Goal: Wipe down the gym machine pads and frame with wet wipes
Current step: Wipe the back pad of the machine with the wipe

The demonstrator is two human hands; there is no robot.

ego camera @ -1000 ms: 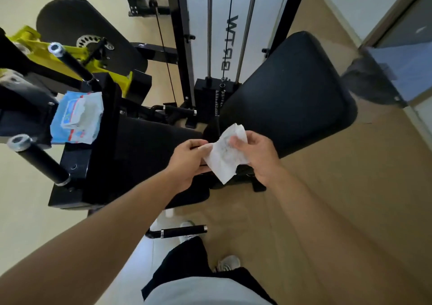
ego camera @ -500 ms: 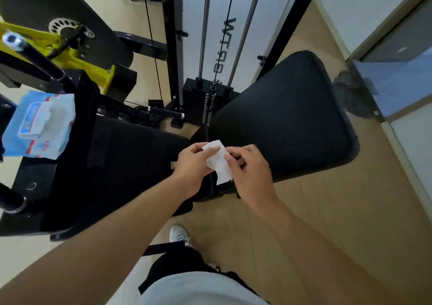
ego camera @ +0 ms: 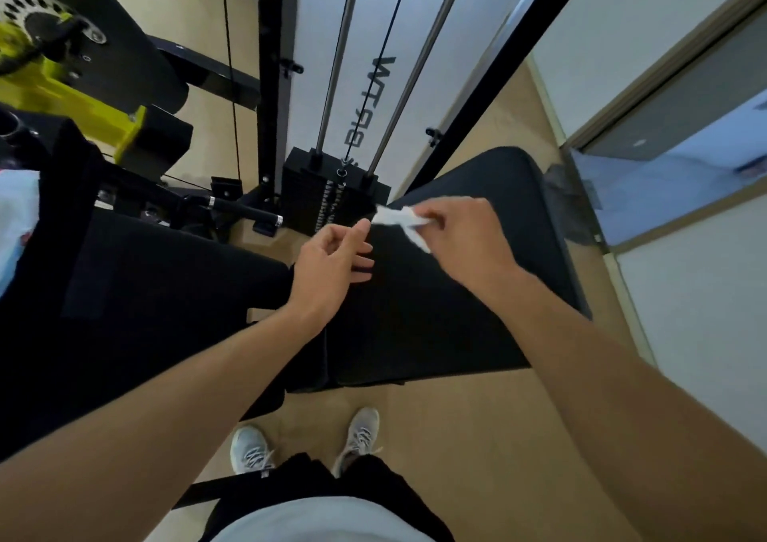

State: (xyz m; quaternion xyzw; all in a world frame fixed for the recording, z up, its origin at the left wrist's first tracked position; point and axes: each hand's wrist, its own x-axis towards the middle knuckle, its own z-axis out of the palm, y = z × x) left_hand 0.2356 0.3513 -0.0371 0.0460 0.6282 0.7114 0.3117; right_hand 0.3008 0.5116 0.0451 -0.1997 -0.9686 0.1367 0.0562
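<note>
At the far left edge I see a pale blue-white shape [ego camera: 14, 226] on the machine, cut off by the frame and too blurred for me to name. Next comes the black seat pad [ego camera: 166, 288], then my left hand [ego camera: 328, 263] above the gap between the pads, fingers loosely spread and holding nothing. Just right of its fingertips, apart from them, hangs the crumpled white wet wipe [ego camera: 400, 221], pinched in my right hand [ego camera: 460, 238] over the black back pad [ego camera: 477, 305]. Motion blur smears the wipe's edges, and my right hand hides part of it.
</note>
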